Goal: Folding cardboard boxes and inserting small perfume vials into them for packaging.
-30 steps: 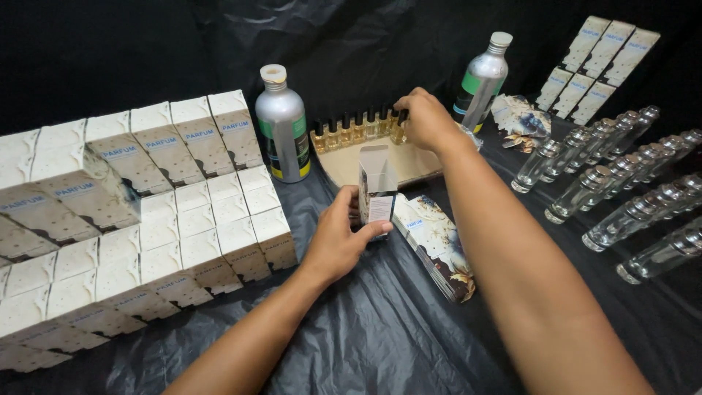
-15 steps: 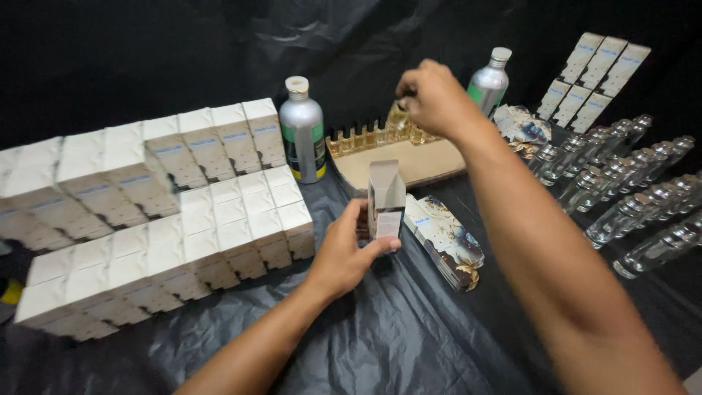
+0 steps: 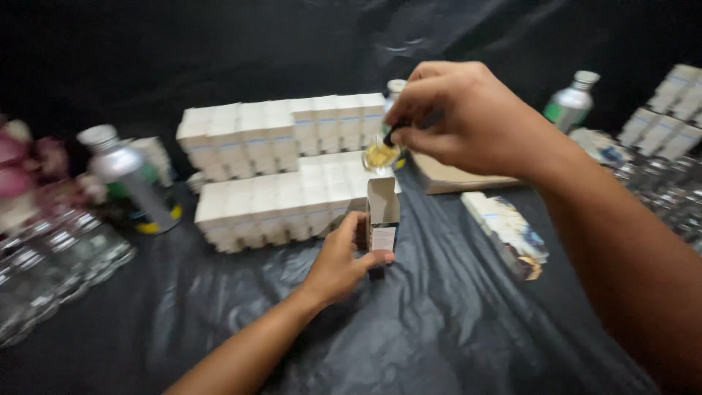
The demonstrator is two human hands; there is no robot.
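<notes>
My left hand [image 3: 342, 262] grips a small open white carton [image 3: 382, 216] standing upright on the black plastic sheet [image 3: 409, 329]. My right hand [image 3: 468, 121] hovers above and behind the carton, fingers pinched on the dark cap of a small glass vial of yellow liquid [image 3: 381, 153]. The vial hangs a little above the carton's open top flap. Rows of identical shut white cartons [image 3: 285, 168] are stacked just behind the open one.
A silver metal bottle [image 3: 131, 183] and clear glass bottles [image 3: 51, 263] lie at the left, with pink flowers [image 3: 29, 172] behind. A flat tan tray [image 3: 457, 179], a printed packet [image 3: 512, 232], another silver bottle [image 3: 572, 102] and more white cartons [image 3: 669, 102] are at the right.
My right hand lifted a vial off the tan tray and brought it over the open carton. The view swung left, showing bottles and flowers at the left. The left hand kept hold of the carton.
</notes>
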